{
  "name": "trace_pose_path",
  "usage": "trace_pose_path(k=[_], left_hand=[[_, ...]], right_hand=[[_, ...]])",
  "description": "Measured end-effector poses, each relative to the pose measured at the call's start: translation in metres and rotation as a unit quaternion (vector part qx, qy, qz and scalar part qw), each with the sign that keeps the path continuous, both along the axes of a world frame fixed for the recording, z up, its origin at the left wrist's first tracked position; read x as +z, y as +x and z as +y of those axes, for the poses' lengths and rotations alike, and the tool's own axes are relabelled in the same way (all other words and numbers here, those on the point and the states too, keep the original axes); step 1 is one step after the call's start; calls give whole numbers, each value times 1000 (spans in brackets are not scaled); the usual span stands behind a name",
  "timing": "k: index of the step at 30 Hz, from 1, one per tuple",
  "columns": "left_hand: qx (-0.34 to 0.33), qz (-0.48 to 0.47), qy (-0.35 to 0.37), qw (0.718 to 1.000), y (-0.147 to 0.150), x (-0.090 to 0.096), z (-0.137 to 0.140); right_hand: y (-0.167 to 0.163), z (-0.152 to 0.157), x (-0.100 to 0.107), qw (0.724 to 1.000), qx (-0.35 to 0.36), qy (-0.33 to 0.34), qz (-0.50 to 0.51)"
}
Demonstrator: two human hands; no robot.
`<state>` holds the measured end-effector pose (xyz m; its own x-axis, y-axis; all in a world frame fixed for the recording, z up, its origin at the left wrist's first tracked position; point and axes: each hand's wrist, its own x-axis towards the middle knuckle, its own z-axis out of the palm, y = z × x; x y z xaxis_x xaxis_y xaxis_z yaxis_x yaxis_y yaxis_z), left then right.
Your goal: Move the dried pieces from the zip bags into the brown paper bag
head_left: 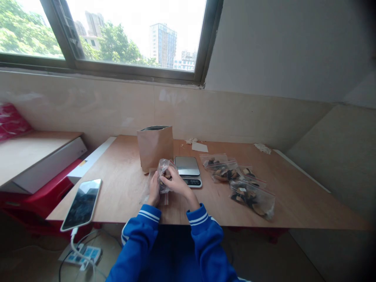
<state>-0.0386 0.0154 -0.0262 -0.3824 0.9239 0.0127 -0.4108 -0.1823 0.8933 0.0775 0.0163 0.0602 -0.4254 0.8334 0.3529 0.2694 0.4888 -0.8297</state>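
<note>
1. Both hands grip one small clear bag [163, 176] (dark pieces inside), held upright just left of the scale [188, 170].
2. Left hand [154, 190] clasps its lower edge — right hand [175, 182] pinches the side.
3. A brown paper bag [155, 147] stands behind-left of the scale; filled bags [239, 184] lie to its right.

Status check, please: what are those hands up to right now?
Both hands, left and right, grip small clear bag. Scale just behind. Nothing blocking.

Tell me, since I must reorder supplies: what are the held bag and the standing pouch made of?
The small bag in both hands looks like clear, glossy plastic film: its contents show through. The standing pouch looks like matte brown kraft paper, with a dark lining, possibly foil.
</note>
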Motion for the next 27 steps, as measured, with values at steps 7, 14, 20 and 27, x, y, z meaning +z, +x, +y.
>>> trace_pose_path(k=[7, 14, 20, 27], left_hand=[[4, -9, 29, 1000, -2, -7, 1], [10, -27, 19, 999, 0, -9, 4], [25, -65, -1, 998, 1, -1, 6], [-2, -155, -29, 987, 4, 18, 0]], right_hand=[[-11, 5, 1, 992, 6, 7, -127], [-15, 1, -1, 996, -43, 18, -78], [-9, 0, 5, 996, -84, -18, 11], [-11, 6, 12, 997, -64, -46, 13]])
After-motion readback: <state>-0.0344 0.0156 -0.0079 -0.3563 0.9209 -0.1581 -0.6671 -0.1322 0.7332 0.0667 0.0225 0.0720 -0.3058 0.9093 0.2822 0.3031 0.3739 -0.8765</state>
